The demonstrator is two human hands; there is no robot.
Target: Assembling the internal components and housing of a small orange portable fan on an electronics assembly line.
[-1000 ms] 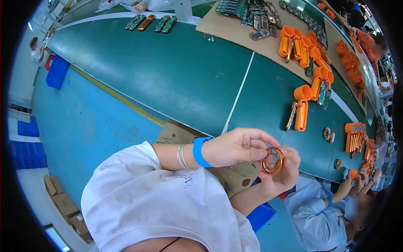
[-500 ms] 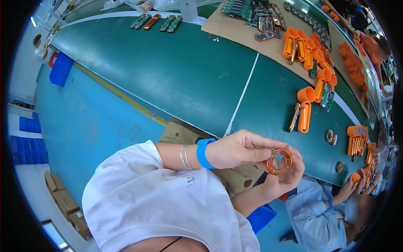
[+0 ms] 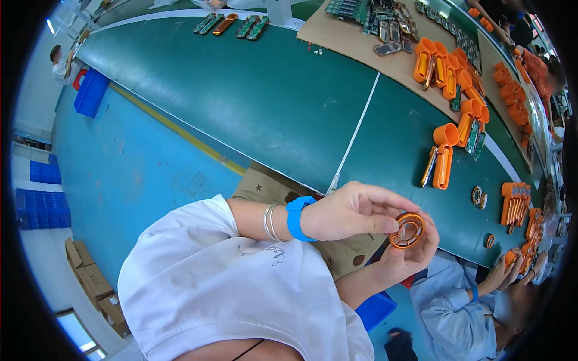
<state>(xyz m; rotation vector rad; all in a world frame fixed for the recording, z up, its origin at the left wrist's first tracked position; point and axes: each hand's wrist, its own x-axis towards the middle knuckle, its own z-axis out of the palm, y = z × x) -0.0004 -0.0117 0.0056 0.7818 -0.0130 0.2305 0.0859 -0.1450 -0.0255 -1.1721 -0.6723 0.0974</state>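
Note:
Just in front of my body, both hands hold one small orange ring (image 3: pixel 406 245) with an inner hoop and short spokes. My left hand (image 3: pixel 340 215), with a blue band at the wrist, pinches the ring's left edge between thumb and fingers. Around its right side curl the fingers of my right hand (image 3: pixel 426 243), partly hidden behind it. Beyond my hands on the green table lies an orange plastic housing (image 3: pixel 442 167) with a round cup at one end. A slim metallic orange part (image 3: pixel 428 166) lies beside that housing.
More ring parts (image 3: pixel 478 197) lie to the right. Orange housings and green circuit boards (image 3: pixel 472 137) crowd the far right, by a cardboard sheet (image 3: pixel 337 43). A co-worker (image 3: pixel 460 310) sits close at my right, handling an orange piece. A blue bin (image 3: pixel 376 310) stands below.
The ring has tilted in my fingers and shows its rim thicker now. Both hands stay on it. The whole view has shifted slightly.

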